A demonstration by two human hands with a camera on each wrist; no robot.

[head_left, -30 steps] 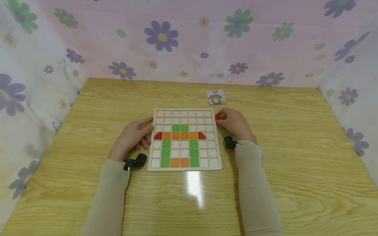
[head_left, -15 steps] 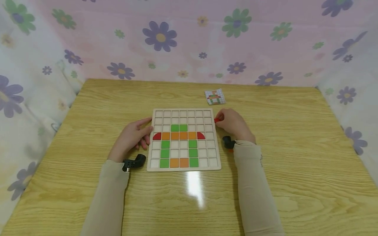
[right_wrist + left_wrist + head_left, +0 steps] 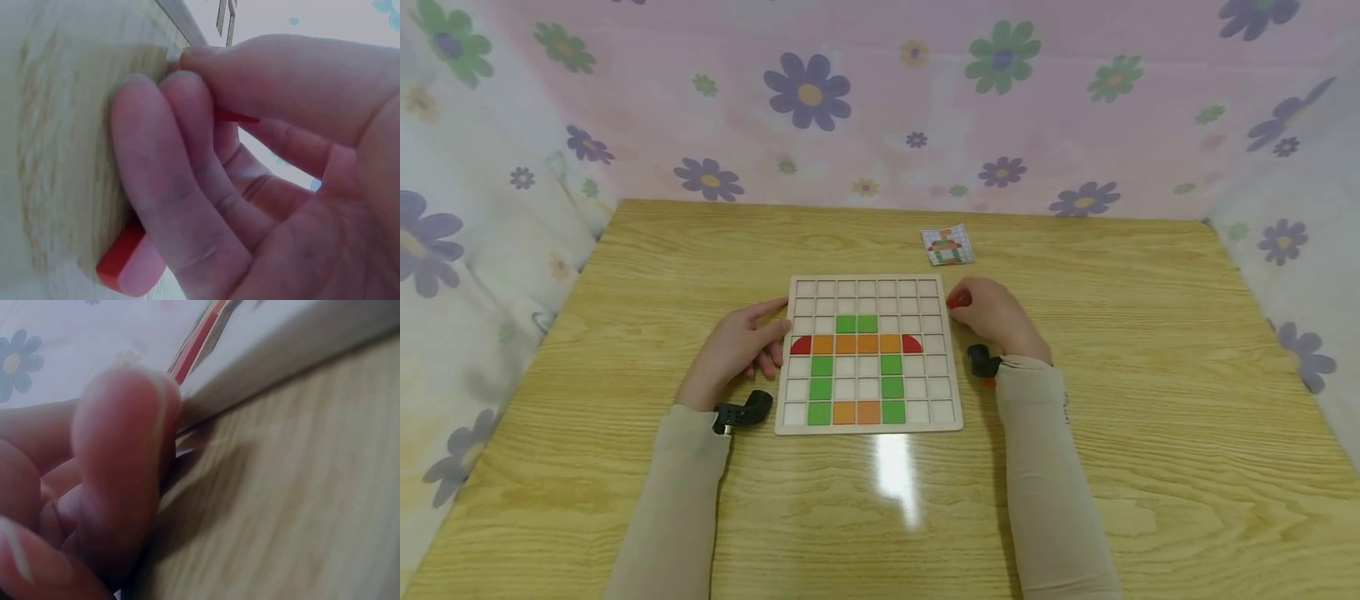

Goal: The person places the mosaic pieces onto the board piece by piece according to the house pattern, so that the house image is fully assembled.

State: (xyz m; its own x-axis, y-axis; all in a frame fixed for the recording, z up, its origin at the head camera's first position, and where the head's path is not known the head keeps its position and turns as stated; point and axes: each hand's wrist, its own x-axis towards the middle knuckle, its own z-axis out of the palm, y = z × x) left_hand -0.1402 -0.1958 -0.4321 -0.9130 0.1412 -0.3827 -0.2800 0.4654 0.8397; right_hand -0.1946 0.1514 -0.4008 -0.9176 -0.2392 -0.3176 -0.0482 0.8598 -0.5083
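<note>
A square wooden grid board lies on the table with green squares, orange squares and two red quarter-round pieces set in its cells. My left hand rests along the board's left edge, fingers relaxed and touching the rim; the left wrist view shows the fingertips right at the board's side. Just off the board's upper right edge, my right hand pinches a small red piece between thumb and fingers, which hide most of it.
A small picture card with a coloured grid pattern lies behind the board. One loose orange-red block sits on the wooden table below the right hand. Flowered cloth hangs behind the table and along its sides.
The red piece turns slightly within the right hand's fingers beside the board. Left hand and board stay in place; the whole view shifts a little.
</note>
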